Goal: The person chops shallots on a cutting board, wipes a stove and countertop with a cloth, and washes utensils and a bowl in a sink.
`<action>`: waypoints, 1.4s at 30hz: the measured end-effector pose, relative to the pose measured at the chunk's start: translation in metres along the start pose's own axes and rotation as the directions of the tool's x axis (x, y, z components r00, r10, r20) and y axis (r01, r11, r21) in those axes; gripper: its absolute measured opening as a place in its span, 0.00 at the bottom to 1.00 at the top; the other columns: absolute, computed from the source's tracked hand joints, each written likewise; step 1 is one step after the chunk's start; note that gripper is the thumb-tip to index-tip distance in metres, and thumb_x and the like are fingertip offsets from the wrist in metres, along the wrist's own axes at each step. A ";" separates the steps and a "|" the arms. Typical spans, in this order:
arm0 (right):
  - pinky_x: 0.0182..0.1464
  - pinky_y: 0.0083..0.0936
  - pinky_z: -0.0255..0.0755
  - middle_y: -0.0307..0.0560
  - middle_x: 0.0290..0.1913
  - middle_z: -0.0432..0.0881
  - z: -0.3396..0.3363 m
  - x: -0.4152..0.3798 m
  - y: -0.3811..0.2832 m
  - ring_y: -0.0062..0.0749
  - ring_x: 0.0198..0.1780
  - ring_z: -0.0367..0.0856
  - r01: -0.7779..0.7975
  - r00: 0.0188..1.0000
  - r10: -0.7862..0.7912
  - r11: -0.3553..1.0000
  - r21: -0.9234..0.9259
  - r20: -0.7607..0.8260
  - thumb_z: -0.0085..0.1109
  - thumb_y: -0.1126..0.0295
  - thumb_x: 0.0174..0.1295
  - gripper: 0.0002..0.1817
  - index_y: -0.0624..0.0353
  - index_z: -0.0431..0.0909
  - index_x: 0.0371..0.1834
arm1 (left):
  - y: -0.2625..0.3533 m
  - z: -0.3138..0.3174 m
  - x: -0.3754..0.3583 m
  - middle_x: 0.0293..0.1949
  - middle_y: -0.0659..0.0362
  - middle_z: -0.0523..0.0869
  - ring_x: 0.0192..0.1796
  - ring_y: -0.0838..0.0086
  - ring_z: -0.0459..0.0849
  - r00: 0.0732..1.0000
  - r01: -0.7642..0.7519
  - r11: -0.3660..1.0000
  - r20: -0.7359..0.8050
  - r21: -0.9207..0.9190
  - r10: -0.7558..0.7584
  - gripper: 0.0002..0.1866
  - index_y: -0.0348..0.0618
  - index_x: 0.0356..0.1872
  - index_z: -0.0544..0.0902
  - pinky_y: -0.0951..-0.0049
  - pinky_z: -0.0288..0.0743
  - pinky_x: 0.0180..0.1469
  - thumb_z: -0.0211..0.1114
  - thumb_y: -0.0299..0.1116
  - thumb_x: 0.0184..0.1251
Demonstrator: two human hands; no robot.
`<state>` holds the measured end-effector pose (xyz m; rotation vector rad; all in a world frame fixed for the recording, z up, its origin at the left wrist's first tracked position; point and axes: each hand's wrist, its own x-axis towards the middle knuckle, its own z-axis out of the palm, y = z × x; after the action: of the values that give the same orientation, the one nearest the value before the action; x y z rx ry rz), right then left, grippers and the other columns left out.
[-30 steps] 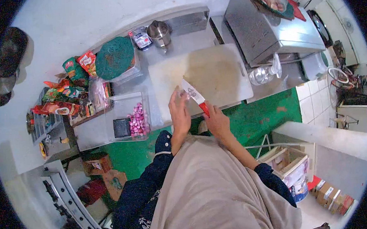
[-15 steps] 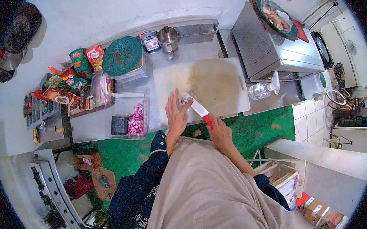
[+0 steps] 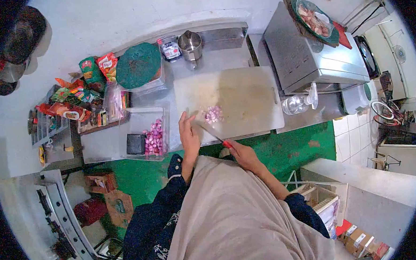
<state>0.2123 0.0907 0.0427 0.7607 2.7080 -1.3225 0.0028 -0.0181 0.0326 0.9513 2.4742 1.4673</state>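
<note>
My right hand (image 3: 245,156) is wrapped round the red handle of a knife (image 3: 211,131). Its blade slants up and left over the near edge of a white cutting board (image 3: 253,90). By the blade's tip is my left hand (image 3: 189,135), fingers stretched out and nothing visible in them. A small heap of chopped shallots (image 3: 213,114) lies on the board, just beyond the blade. Left of my left hand, a clear plastic container (image 3: 142,115) holds peeled shallots (image 3: 154,138) and a black block (image 3: 135,143).
A steel jug (image 3: 190,45) and a dark-lidded jar (image 3: 170,49) stand behind the board. To the right are a spray bottle (image 3: 300,103) and a large metal appliance (image 3: 307,54). Seasoning packets (image 3: 92,75) and a green-lidded tub (image 3: 139,65) crowd the left.
The knife has moved from beside the shallots down towards me, its blade now turned edge-on. My left hand has drawn back left, uncovering the chopped heap.
</note>
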 end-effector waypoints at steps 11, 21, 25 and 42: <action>0.50 0.48 0.73 0.58 0.52 0.79 -0.032 0.038 0.019 0.57 0.49 0.78 0.045 0.996 -0.051 0.996 -0.073 -0.075 0.41 0.62 0.71 0.20 0.57 0.65 0.62 | -0.016 -0.010 -0.022 0.61 0.46 0.70 0.65 0.53 0.67 0.995 0.103 0.994 -0.021 0.033 -0.102 0.23 0.38 0.48 0.78 0.62 0.61 0.67 0.50 0.12 0.50; 0.46 0.48 0.72 0.63 0.44 0.80 0.025 0.049 -0.020 0.61 0.44 0.79 -0.066 0.979 0.086 0.992 0.111 -0.186 0.40 0.61 0.72 0.18 0.58 0.67 0.59 | -0.021 -0.006 -0.027 0.62 0.46 0.70 0.64 0.52 0.68 0.996 0.083 0.995 -0.024 0.061 -0.081 0.23 0.39 0.48 0.79 0.62 0.61 0.67 0.53 0.13 0.48; 0.46 0.47 0.72 0.62 0.43 0.81 0.004 0.032 -0.021 0.61 0.44 0.79 -0.102 0.952 0.157 0.972 0.212 -0.263 0.39 0.60 0.72 0.19 0.57 0.67 0.59 | -0.022 -0.006 -0.028 0.62 0.45 0.69 0.64 0.52 0.68 0.996 0.093 0.995 -0.015 0.044 -0.093 0.22 0.39 0.48 0.79 0.61 0.61 0.67 0.53 0.14 0.48; 0.58 0.40 0.68 0.55 0.57 0.75 -0.034 0.047 -0.002 0.50 0.57 0.73 -0.123 0.858 0.051 0.986 -0.109 -0.511 0.49 0.64 0.67 0.21 0.52 0.69 0.63 | 0.009 -0.028 -0.024 0.62 0.47 0.71 0.65 0.52 0.68 0.998 0.055 0.998 -0.001 -0.025 -0.055 0.19 0.42 0.49 0.79 0.61 0.63 0.66 0.54 0.17 0.55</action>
<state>0.1762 0.1342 0.0550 1.3686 3.0555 -1.0088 0.0151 -0.0501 0.0496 0.8703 2.4563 1.4790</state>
